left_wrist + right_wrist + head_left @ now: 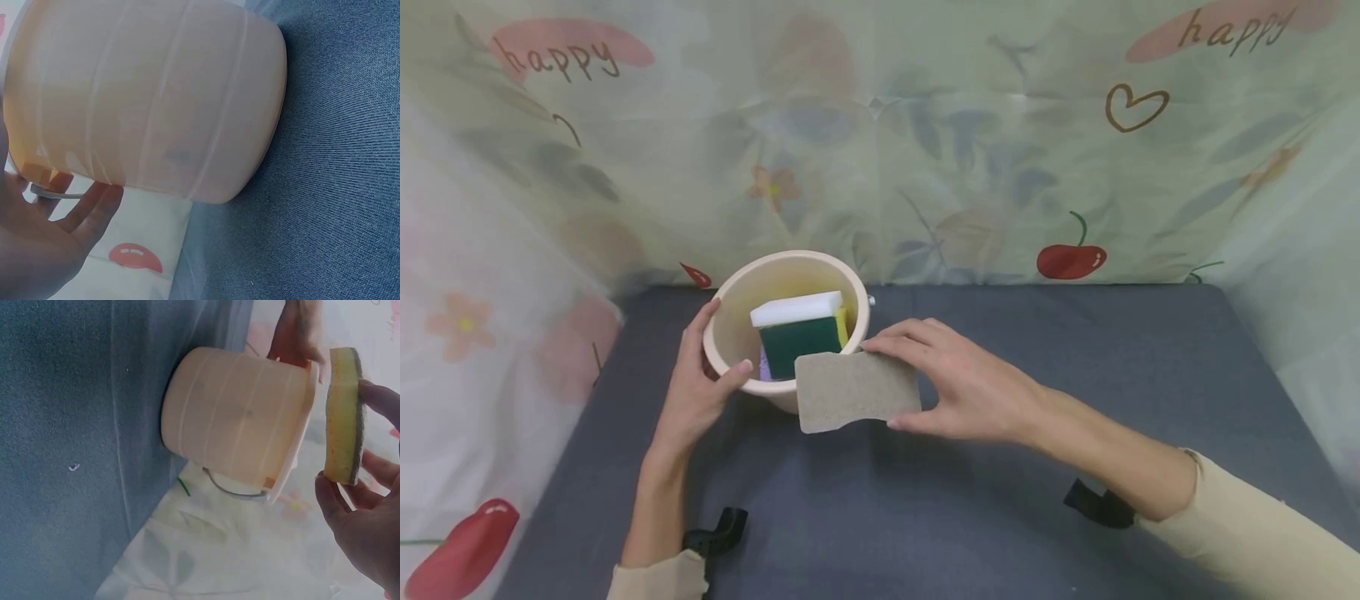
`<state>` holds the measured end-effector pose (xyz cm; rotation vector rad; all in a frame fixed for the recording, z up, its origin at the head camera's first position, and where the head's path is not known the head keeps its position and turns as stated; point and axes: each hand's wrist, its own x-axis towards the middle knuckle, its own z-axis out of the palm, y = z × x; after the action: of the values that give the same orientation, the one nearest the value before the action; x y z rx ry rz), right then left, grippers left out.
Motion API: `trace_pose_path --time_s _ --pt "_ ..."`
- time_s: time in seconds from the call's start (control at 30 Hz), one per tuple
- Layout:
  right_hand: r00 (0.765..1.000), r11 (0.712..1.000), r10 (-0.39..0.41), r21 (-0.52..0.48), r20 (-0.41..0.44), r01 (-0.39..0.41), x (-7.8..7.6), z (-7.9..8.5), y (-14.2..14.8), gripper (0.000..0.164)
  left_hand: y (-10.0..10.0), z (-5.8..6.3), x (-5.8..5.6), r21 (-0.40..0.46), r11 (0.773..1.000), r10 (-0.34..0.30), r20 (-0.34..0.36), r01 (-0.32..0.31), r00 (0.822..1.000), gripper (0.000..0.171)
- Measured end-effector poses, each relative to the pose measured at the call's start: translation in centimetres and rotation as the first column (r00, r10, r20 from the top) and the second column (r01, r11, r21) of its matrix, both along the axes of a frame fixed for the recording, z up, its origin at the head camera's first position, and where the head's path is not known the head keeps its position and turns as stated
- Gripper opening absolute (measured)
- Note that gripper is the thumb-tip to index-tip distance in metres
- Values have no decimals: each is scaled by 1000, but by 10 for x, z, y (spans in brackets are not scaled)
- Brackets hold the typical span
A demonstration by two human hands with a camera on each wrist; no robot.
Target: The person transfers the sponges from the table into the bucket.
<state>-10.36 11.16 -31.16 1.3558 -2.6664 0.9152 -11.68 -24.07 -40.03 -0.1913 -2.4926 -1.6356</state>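
A cream plastic bucket (797, 256) stands on the dark table, left of centre in the head view. My left hand (687, 404) grips its left side, thumb over the rim and fingers along the outer wall. Between thumb and fingers, my right hand (977, 387) pinches a sponge (853, 390) just above the bucket's front right rim. That sponge shows a grey face in the head view and a yellow side (342, 419) in the right wrist view. Inside the bucket are a dark green scouring pad face (801, 346), a white block (797, 308) and something purple (764, 367).
Dark blue-grey cloth (910, 517) covers the table. Patterned curtains (880, 183) enclose the back and sides. The bucket's grey handle (234, 495) hangs down on its far side. Black bands (718, 533) show beside both wrists.
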Motion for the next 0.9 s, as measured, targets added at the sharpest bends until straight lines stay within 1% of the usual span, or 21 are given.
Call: trace_pose_path --time_s 0.17,0.33,0.6,0.83,0.9 --pt "1000 1000 -4 -18 -18 3 -5 3 -3 70 0 0 -1 10 1000 -1 0 1 1000 88" --pt "999 1000 -24 -16 -38 24 -12 6 -8 71 0 1 0 23 1000 0 6 -1 1000 89" --pt "998 999 -38 -35 -49 36 -21 11 -19 68 1 3 0 51 999 -5 3 5 1000 90" --pt "993 994 -110 -16 -51 109 -31 13 -29 68 0 2 1 41 999 0 17 0 1000 90" --pt "992 993 -120 -13 -48 119 -34 13 -32 68 0 2 1 36 999 2 24 -3 1000 90"
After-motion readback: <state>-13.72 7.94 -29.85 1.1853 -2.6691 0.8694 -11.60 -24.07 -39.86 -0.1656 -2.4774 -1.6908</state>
